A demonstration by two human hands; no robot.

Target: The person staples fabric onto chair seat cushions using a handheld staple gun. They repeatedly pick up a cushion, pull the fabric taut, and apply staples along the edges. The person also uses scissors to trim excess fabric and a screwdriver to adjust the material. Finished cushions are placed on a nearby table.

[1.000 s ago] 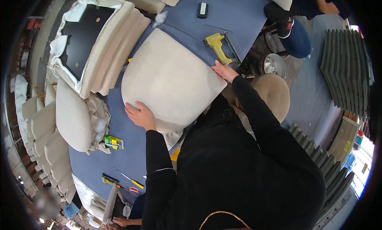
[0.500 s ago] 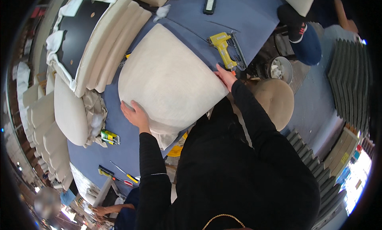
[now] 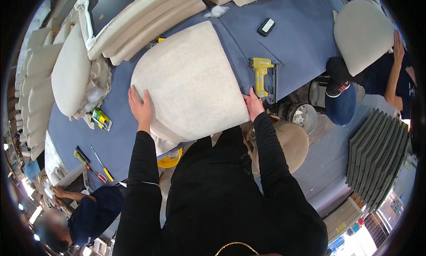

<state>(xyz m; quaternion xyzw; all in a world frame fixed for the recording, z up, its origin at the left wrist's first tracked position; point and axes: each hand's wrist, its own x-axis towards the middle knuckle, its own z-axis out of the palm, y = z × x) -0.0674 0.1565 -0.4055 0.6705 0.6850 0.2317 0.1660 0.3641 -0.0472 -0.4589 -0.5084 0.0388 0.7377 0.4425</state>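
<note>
A rounded beige fabric seat cushion [image 3: 191, 81] lies face up at the near edge of the blue-grey table, loose cloth showing beneath its near left side. My left hand [image 3: 141, 107] grips its left edge, thumb on the fabric and fingers along the side. At the right near corner my right hand [image 3: 254, 104] holds the edge; some of its fingers are hidden. Just beyond my right hand lies a yellow staple gun [image 3: 262, 76]. A black box-shaped thing with a pale top [image 3: 266, 27] rests farther off.
Upholstered panels [image 3: 151, 23] are stacked at the far left, beside another cushion [image 3: 71, 74]. A yellow-handled screwdriver [image 3: 104, 165] lies left. A round stool [image 3: 290, 145] and a scrap bucket [image 3: 304, 116] stand right. Co-workers are at left and right, one beside a cushion [image 3: 361, 34].
The view has turned, bringing the co-worker and cushion at right further into sight. Both hands stay on the cushion; my left hand is now higher along its left edge.
</note>
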